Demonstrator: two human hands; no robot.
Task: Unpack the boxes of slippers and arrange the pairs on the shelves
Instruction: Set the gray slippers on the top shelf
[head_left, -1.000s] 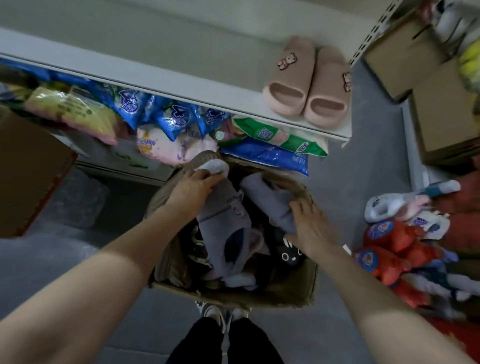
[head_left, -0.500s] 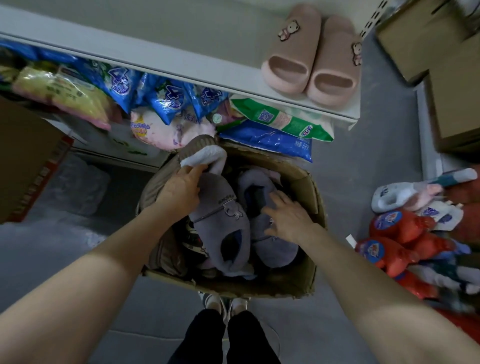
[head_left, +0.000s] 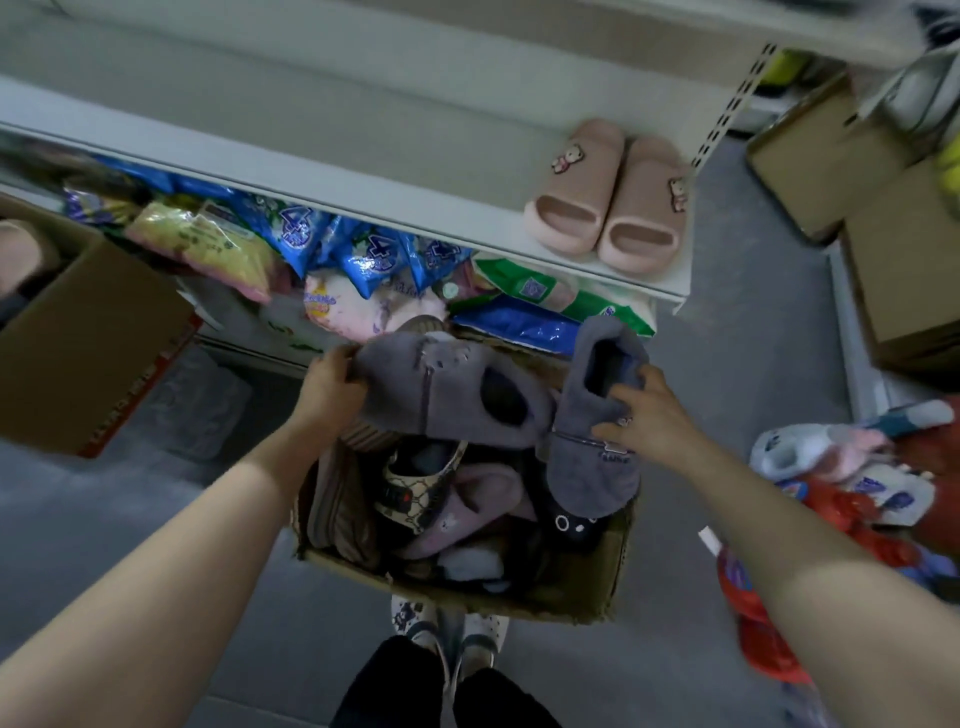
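Over the open box (head_left: 597, 603) on the floor, in front of the shelf (head_left: 363, 156): two plush grey slippers are held up, one per hand.

Left hand (head_left: 332, 387) grips the toe end of the grey slipper (head_left: 447, 400), fingers curled over the fabric. This slipper lies crosswise above the far side of the box, its opening turned to the right.

Right hand (head_left: 644, 415) holds the second grey slipper (head_left: 592, 467) by its side, fingers bent round the upper and one hooked at the rim of the opening. Its heel points to the shelf and its toe to the person, and it hangs over the right wall of the box. The two slippers touch where the first one's heel meets the second one's side.

More slippers are jumbled in the box below:
- a patterned slipper (head_left: 415, 493)
- a lilac slipper (head_left: 467, 504) beside it
- a black slipper (head_left: 571, 525) with round eyes, under the second grey one
- brown ribbed ones (head_left: 337, 509) along the left wall

On the shelf, near its right end, a pair of pink slides (head_left: 608, 197) sits side by side, open toes to the front edge, a bear charm on each. Blue, yellow and green packets (head_left: 363, 249) are stacked under the shelf.

A larger carton (head_left: 88, 353) stands to the left. Red and white bottles (head_left: 841, 509) are heaped on the floor to the right. The person's feet (head_left: 447, 629) are just behind the near wall of the box.
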